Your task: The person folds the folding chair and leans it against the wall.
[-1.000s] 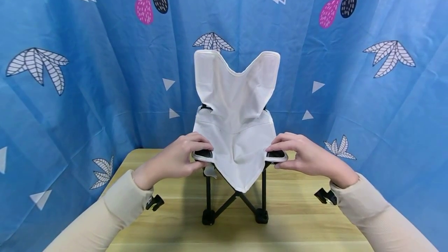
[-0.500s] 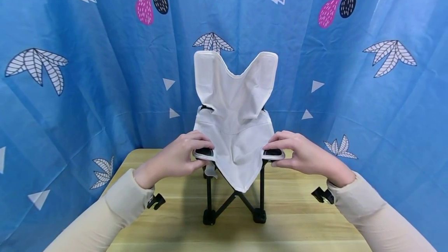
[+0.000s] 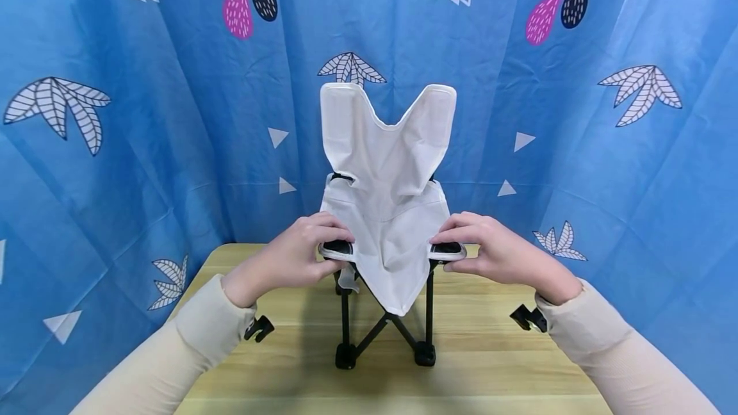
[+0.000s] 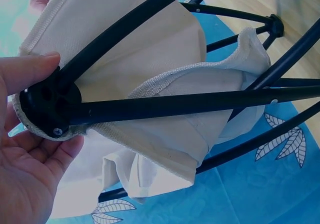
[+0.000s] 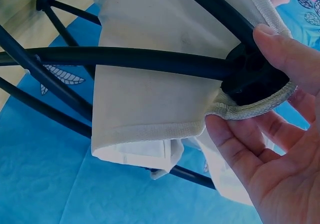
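A small folding camp chair with a white fabric seat [image 3: 387, 207] stands upright on the wooden table. Its black frame has crossed front legs [image 3: 389, 319]. My left hand [image 3: 300, 252] grips the seat's left front corner, fingers on top and thumb below. On the opposite side my right hand [image 3: 494, 253] holds the right front corner the same way. In the left wrist view, the black corner joint [image 4: 47, 104] sits between thumb and fingers, edged by the fabric hem. The right wrist view shows the other corner joint [image 5: 255, 76] between the right thumb and fingers.
The wooden tabletop [image 3: 277, 364] extends around the chair's feet. Behind and at both sides hangs a blue patterned curtain [image 3: 242, 114]. Black clips [image 3: 259, 330] stick out from the cuffs. A small pale tag [image 3: 347, 279] dangles under the seat's left corner.
My right hand has moved slightly left with its corner, and my left hand slightly right. The chair's front feet stand a little closer together. Both grips are kept.
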Demonstrator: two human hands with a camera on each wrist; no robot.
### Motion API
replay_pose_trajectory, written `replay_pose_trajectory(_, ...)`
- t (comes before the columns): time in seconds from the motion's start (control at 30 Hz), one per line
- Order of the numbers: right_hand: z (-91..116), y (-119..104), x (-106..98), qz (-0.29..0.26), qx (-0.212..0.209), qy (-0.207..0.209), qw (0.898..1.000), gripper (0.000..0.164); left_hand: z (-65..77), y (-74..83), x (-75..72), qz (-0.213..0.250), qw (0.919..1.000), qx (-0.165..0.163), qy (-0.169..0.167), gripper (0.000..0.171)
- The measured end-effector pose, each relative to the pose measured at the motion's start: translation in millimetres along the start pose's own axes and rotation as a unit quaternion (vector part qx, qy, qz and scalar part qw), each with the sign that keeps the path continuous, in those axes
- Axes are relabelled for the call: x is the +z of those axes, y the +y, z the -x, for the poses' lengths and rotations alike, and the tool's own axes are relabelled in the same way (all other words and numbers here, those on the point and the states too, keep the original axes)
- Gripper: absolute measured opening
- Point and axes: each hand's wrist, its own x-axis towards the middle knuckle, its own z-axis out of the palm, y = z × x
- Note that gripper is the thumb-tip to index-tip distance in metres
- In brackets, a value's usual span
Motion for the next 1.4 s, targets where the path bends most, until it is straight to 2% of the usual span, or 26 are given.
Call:
replay_pose_trajectory(0.17,0,-1,-1,0.001,0.000,0.003,1.000,0.045,-1.6,1.5,-1.3,0.000,1.0000,-0.002,-0.002,0.031)
replay_pose_trajectory(0.43,7,3,2,-0.013,-0.018,0.026,0.999,0.048,2.3,-1.2,-1.1,-0.011,0.9997,0.019,0.006,0.033)
replay_pose_trajectory(0.63,11,6,5,0.000,-0.036,0.039,0.999,0.054,3.6,-1.1,-3.7,-0.016,0.9996,0.025,0.004,0.034)
replay_pose_trajectory(0.97,18,5,8,0.008,-0.039,0.040,0.998,0.056,12.5,-5.2,-8.3,0.004,0.9994,0.022,-0.025,0.035)
replay_pose_trajectory(1.23,22,9,9,0.020,-0.059,0.040,0.997,0.057,19.5,-8.4,-11.0,-0.010,0.9987,0.006,-0.050,0.038)
replay_pose_trajectory(1.4,23,13,9,0.016,-0.065,0.051,0.996,0.056,21.9,-8.3,-15.8,-0.030,0.9982,0.000,-0.051,0.041)
